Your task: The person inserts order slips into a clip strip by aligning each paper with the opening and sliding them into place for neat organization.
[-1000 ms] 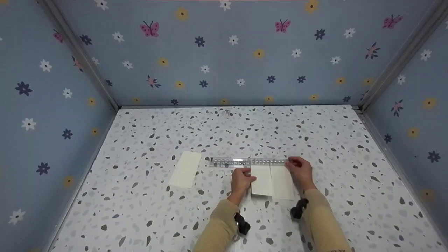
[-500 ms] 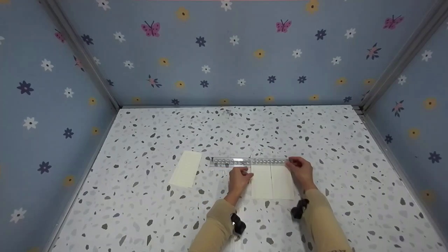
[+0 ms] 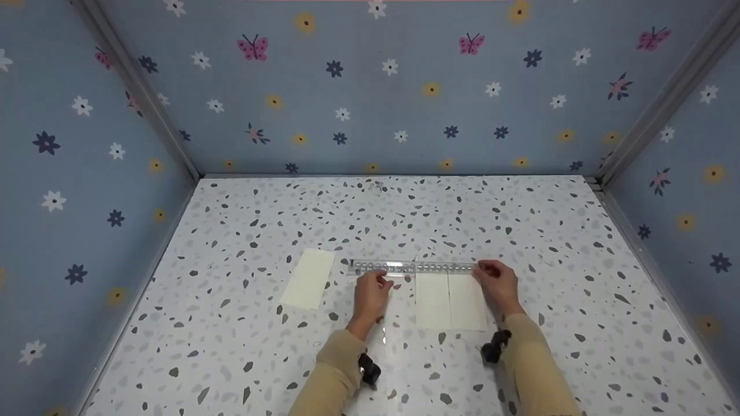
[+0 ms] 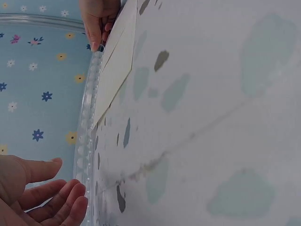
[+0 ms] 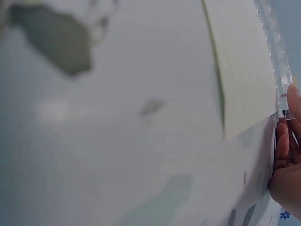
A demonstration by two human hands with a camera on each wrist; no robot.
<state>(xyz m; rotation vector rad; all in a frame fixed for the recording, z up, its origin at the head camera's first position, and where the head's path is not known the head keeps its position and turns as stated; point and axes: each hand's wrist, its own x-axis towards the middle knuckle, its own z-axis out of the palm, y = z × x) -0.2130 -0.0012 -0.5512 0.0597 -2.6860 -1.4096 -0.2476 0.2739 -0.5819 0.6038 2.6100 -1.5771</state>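
Note:
A long clear plastic strip (image 3: 399,267) with a row of round shapes lies across the table. My right hand (image 3: 498,284) pinches its right end, thumb on one face and fingers on the other, as the right wrist view shows. Two pale yellow lined paper sheets (image 3: 432,300) lie flat side by side along the strip's near edge, a thin line between them. My left hand (image 3: 371,297) is close to the strip's left half, left of the sheets. In the left wrist view its thumb and fingers stand apart with nothing between them; whether they touch the strip I cannot tell.
Another pale yellow paper piece (image 3: 307,279) lies slightly slanted at the left. The white speckled table (image 3: 254,346) has a seam running toward me. Blue flowered panels (image 3: 381,86) rise at the back and both sides.
My left hand has let go of the left sheet, which was slightly raised and now lies flat. That hand has moved left along the strip. My right hand stays at the strip's end.

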